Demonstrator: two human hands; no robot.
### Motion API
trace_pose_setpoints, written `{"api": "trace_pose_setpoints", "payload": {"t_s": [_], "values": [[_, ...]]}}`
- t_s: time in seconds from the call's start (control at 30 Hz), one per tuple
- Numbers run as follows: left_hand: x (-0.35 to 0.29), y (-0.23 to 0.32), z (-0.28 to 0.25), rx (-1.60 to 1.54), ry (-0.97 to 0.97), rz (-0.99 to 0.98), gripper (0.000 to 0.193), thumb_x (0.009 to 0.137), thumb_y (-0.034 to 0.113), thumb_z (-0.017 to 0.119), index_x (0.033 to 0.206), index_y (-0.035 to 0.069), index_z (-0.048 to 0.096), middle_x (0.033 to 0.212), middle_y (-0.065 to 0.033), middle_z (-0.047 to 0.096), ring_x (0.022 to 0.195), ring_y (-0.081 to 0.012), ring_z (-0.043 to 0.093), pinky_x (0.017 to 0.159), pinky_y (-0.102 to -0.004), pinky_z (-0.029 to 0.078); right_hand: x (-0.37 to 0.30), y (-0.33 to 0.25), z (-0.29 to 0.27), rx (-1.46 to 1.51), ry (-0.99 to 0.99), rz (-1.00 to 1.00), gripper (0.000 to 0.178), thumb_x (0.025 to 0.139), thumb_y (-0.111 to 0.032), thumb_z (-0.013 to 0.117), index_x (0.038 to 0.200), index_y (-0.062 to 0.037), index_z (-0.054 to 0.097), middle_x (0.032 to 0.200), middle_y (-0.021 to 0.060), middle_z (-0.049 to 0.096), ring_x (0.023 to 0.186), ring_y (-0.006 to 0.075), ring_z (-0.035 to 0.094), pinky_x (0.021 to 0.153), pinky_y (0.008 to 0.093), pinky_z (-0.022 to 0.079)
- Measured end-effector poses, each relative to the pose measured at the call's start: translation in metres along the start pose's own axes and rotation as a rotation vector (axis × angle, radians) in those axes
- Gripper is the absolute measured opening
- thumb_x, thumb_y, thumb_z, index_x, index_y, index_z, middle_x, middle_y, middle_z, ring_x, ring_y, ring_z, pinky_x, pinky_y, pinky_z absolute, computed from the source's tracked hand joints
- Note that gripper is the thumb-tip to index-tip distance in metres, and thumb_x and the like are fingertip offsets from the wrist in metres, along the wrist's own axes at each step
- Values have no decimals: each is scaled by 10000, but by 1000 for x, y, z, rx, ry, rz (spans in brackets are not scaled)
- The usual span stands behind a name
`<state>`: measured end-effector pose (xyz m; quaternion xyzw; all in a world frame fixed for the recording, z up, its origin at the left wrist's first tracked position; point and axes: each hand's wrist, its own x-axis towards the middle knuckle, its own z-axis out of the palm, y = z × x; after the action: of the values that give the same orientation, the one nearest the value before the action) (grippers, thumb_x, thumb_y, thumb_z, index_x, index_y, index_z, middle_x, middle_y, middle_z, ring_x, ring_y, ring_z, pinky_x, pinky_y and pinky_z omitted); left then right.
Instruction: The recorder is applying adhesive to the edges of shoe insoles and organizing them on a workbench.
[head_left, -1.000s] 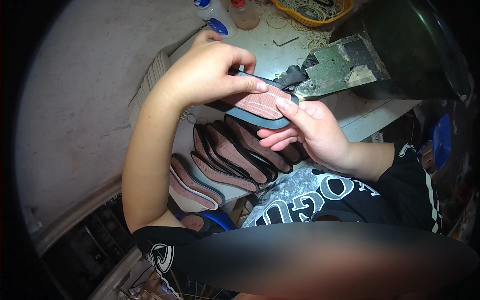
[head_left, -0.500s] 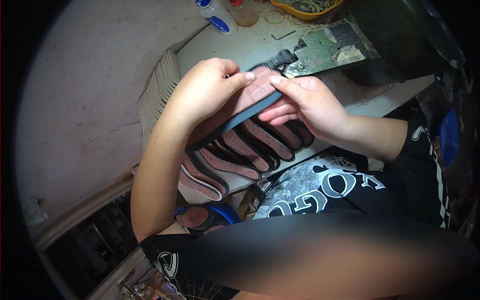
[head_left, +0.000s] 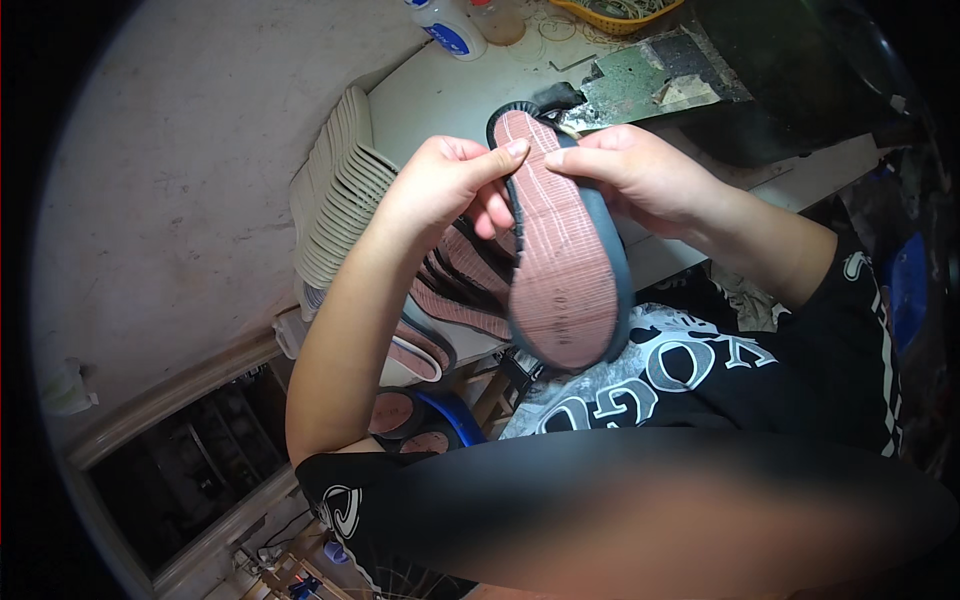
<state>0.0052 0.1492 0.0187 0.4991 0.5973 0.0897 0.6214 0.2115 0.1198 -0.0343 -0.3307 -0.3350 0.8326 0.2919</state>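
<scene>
A dark blue-grey shoe upper (head_left: 565, 290) with a pink ribbed insole across its bottom is held up over the table edge, its bottom face turned up. The narrow heel end points away and the wide toe end hangs near my chest. My left hand (head_left: 452, 185) pinches the left edge near the heel, thumb on the pink face. Opposite it, my right hand (head_left: 650, 180) grips the right edge, thumb also on the insole and fingers hidden behind. Several similar pink-bottomed uppers (head_left: 455, 310) lie in a row on the table, partly covered by my left arm.
Pale curved soles (head_left: 340, 190) stand stacked against the wall at left. Behind the hands is a worn green machine bed (head_left: 630, 85). A white bottle (head_left: 450, 30), a red-capped bottle (head_left: 497, 22) and a yellow basket (head_left: 610, 22) stand at the back. A blue container (head_left: 455, 415) with more pink-bottomed pieces sits below.
The shoe upper has swung from slanting down toward the left to pointing at my chest, its full pink bottom now in view. Both hands still hold it near the heel end.
</scene>
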Motion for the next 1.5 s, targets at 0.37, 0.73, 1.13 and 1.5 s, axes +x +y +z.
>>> {"api": "trace_pose_setpoints", "payload": {"t_s": [0.37,0.73,1.13,1.5], "values": [[31,-7,-20,-69,78,94,445,859,404,681,635,27,606,478,13,517,349,-40,373,361,-191,277,-36,27,-1,-7,-95,48,283,895,-169,650,1089,37,641,990,78,686,870,95,627,800,238,496],[65,-20,-50,116,348,247,477,829,503,661,862,28,628,747,-2,577,623,-56,485,548,-196,330,22,32,5,71,78,-194,244,910,-227,629,908,12,675,812,53,680,686,79,621,618,210,491],[32,-28,-20,-361,136,252,466,728,209,798,1011,-74,559,864,-111,641,809,-172,627,752,-269,502,11,42,31,5,-20,39,185,917,-156,598,1027,-10,574,816,72,638,680,115,621,628,249,530],[73,-28,-63,229,175,564,937,681,290,800,1418,-44,329,1431,-227,372,1355,-289,332,1119,-372,229,34,42,31,260,67,-87,243,912,-195,588,1017,24,607,838,142,672,701,142,658,665,234,519]]}}
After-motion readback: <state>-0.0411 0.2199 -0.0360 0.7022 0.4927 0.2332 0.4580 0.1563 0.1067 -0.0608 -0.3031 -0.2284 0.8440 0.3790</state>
